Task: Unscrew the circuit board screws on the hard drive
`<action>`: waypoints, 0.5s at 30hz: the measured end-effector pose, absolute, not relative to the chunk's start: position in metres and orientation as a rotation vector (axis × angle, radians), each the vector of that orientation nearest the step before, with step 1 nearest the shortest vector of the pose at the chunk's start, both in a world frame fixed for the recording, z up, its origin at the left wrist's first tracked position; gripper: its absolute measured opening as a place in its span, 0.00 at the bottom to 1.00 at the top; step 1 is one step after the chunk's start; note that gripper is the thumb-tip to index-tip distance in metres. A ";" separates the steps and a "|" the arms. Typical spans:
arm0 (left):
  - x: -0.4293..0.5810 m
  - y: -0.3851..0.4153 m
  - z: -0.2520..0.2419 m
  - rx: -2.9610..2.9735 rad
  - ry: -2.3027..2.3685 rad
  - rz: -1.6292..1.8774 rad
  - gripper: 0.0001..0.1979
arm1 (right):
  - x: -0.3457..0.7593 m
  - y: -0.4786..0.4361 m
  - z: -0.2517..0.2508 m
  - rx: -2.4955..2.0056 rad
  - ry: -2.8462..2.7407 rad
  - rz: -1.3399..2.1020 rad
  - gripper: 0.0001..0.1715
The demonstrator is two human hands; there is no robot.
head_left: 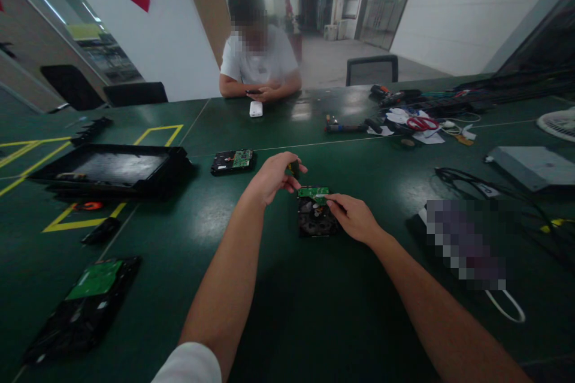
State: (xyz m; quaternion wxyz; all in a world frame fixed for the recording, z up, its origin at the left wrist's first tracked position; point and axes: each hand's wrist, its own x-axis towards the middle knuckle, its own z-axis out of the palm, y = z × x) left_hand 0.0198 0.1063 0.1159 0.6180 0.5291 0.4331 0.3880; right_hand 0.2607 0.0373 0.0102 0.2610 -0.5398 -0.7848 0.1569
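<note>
A black hard drive (pixel 317 222) lies on the green table in front of me, with its underside up. Over its far end sits a green circuit board (pixel 314 192). My right hand (pixel 354 216) is closed, thumb and fingertips pinching the board's right edge. Just beyond the drive's far left corner is my left hand (pixel 279 177), its fingers curled around a small dark-and-yellow tool (pixel 293 169). The fingers hide most of that tool, and its kind does not show. Left fingertips come close to the board's left corner; whether they touch it I cannot tell.
Other hard drives lie farther off (pixel 232 161) and at near left (pixel 85 305). A black tray (pixel 112 167) stands at left. Cables, tools and papers (pixel 413 122) clutter the far right, near a grey box (pixel 534 166). Across the table sits a person (pixel 260 66) holding a phone.
</note>
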 end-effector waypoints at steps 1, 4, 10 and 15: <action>0.020 0.107 0.115 1.199 0.981 0.885 0.14 | 0.260 0.037 0.010 -1.456 -2.124 0.423 0.21; 0.020 0.108 0.114 1.187 0.956 0.853 0.14 | 0.260 0.037 0.010 -1.453 -2.116 0.417 0.21; 0.015 0.111 0.112 1.214 0.993 0.883 0.15 | 0.260 0.037 0.008 -1.463 -2.119 0.422 0.21; 0.014 0.111 0.112 1.174 1.065 0.942 0.14 | 0.260 0.037 0.008 -1.466 -2.116 0.426 0.21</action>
